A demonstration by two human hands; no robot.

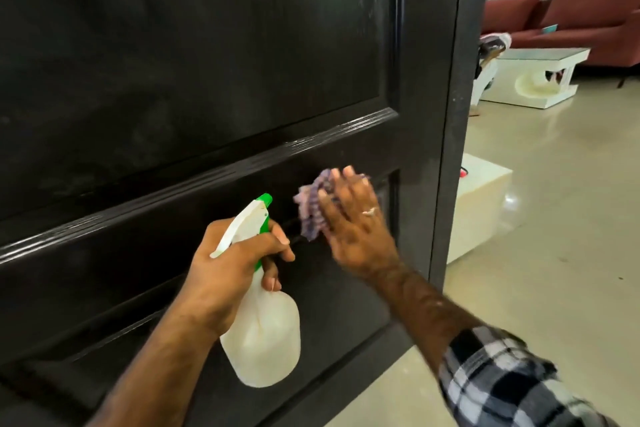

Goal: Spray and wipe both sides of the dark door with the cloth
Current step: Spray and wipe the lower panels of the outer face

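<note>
Nearest you, your left hand (239, 253) curled round the bottle (261, 333) neck, finger near the trigger, likely to spray again soon. Just beyond, your right hand (353, 218) lay flat with straight fingers, pressing the cloth (311, 208) against the door (194, 80) below the mid rail. Farther off stood a table (540, 76) and sofa (588, 17).

We can read no text, label, brand or number anywhere: the bottle (263, 333) is plain white with no print, and the door (194, 80) carries no sign or lettering that we can see.
</note>
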